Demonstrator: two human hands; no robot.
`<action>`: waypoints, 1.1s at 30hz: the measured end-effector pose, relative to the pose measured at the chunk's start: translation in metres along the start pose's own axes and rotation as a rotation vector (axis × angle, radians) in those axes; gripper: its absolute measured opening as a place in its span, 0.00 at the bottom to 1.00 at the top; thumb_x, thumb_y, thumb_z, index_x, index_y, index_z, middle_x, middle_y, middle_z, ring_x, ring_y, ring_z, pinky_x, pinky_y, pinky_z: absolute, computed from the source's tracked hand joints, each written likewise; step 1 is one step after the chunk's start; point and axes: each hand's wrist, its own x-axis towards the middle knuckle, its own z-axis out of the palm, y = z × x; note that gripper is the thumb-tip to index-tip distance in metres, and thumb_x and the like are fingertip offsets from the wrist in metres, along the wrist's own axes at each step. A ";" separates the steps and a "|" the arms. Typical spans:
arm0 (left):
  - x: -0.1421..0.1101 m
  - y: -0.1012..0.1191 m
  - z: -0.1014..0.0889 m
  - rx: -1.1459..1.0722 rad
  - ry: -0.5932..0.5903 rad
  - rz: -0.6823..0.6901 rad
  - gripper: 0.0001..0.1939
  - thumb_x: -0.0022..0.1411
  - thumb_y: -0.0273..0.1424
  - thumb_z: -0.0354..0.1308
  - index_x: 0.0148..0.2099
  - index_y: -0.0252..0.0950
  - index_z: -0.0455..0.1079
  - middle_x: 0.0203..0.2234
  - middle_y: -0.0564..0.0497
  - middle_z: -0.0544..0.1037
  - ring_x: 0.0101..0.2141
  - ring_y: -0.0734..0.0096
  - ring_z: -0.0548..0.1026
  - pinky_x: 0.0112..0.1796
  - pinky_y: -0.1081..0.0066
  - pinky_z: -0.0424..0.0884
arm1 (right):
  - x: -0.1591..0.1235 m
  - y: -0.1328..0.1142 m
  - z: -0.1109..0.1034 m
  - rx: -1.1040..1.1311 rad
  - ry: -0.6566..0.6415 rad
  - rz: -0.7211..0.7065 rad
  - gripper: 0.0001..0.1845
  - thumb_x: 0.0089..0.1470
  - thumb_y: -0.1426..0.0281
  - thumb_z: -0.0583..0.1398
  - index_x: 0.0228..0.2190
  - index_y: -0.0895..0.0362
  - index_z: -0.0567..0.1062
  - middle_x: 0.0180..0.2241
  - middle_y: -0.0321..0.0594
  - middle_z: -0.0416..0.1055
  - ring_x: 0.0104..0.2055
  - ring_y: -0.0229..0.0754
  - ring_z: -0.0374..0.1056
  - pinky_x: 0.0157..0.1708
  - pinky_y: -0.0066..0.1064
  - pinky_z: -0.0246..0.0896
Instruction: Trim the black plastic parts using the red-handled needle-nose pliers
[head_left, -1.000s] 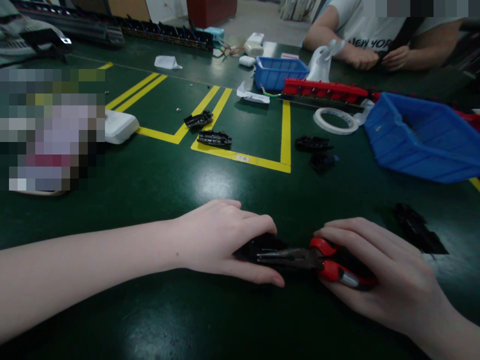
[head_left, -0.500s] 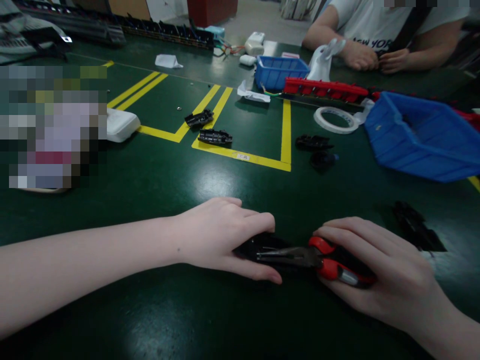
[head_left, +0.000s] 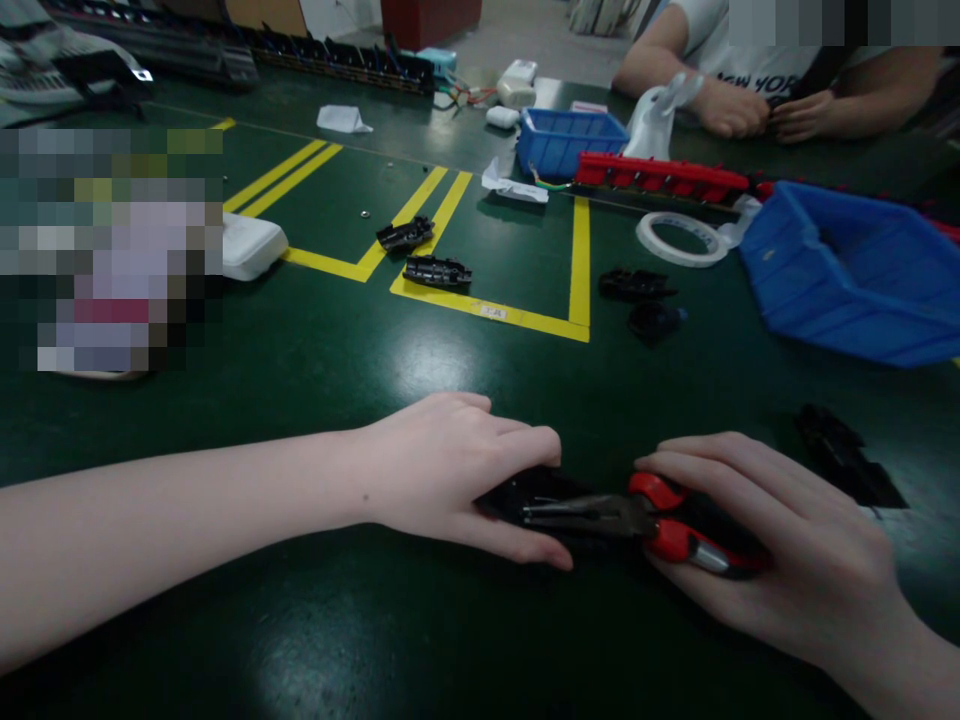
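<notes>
My left hand (head_left: 465,480) is closed around a black plastic part (head_left: 517,492), steadying it low over the dark green tabletop. Much of that part is hidden under the fingers. My right hand (head_left: 780,550) grips red-and-black needle-nose pliers (head_left: 660,520) by the handles. The pliers' long metal jaws point left and lie on or against the black part; whether they pinch anything cannot be made out. To the right of my right hand lies another black plastic part (head_left: 847,455).
Black parts (head_left: 437,272) lie near yellow tape lines (head_left: 581,270). Farther right are a roll of white tape (head_left: 681,240) and a large blue bin (head_left: 847,270). Behind stand a smaller blue bin (head_left: 570,140) and a red strip (head_left: 660,178). A white case (head_left: 253,247) is at left; a person sits opposite.
The whole scene has shifted slightly to the right in view. Both hands, the pliers and the black part keep nearly the same arrangement.
</notes>
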 end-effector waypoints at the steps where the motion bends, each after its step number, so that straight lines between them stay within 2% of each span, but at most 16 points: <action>1: 0.000 0.000 0.000 -0.006 -0.003 -0.001 0.22 0.62 0.51 0.60 0.40 0.35 0.66 0.23 0.58 0.72 0.22 0.75 0.69 0.29 0.72 0.61 | 0.000 0.000 0.000 0.002 0.001 0.004 0.16 0.52 0.70 0.60 0.45 0.54 0.70 0.38 0.45 0.74 0.35 0.48 0.73 0.30 0.40 0.68; 8: 0.000 0.001 -0.001 0.046 -0.009 -0.003 0.23 0.61 0.52 0.60 0.42 0.36 0.66 0.26 0.56 0.73 0.24 0.75 0.70 0.28 0.73 0.60 | 0.000 0.001 0.000 0.038 -0.008 0.017 0.16 0.51 0.70 0.61 0.44 0.53 0.72 0.38 0.44 0.74 0.33 0.46 0.73 0.29 0.38 0.69; 14: -0.002 -0.001 0.002 0.111 0.012 0.010 0.23 0.62 0.51 0.59 0.44 0.35 0.66 0.32 0.54 0.76 0.26 0.73 0.71 0.27 0.73 0.60 | 0.000 0.000 -0.001 0.035 -0.040 0.003 0.14 0.54 0.68 0.59 0.44 0.54 0.70 0.38 0.44 0.73 0.33 0.45 0.72 0.27 0.36 0.69; 18: -0.002 0.000 0.003 0.135 0.026 0.024 0.23 0.63 0.51 0.59 0.44 0.35 0.66 0.31 0.53 0.77 0.25 0.73 0.71 0.27 0.73 0.59 | -0.001 -0.001 -0.001 0.029 -0.039 0.003 0.13 0.55 0.69 0.58 0.44 0.54 0.69 0.37 0.44 0.72 0.33 0.45 0.72 0.27 0.36 0.68; 27: 0.000 0.000 -0.004 -0.048 -0.006 -0.022 0.22 0.60 0.51 0.62 0.42 0.36 0.68 0.25 0.57 0.74 0.23 0.75 0.70 0.29 0.74 0.60 | -0.002 0.000 0.000 -0.003 0.000 0.003 0.18 0.52 0.69 0.61 0.46 0.53 0.71 0.40 0.46 0.73 0.36 0.49 0.73 0.31 0.41 0.68; 33: 0.000 0.001 -0.005 -0.106 -0.014 -0.037 0.22 0.60 0.50 0.62 0.40 0.35 0.69 0.24 0.57 0.74 0.23 0.75 0.70 0.30 0.74 0.61 | -0.004 0.001 0.000 -0.026 0.000 0.019 0.17 0.54 0.69 0.60 0.47 0.53 0.70 0.40 0.46 0.73 0.37 0.50 0.72 0.32 0.41 0.68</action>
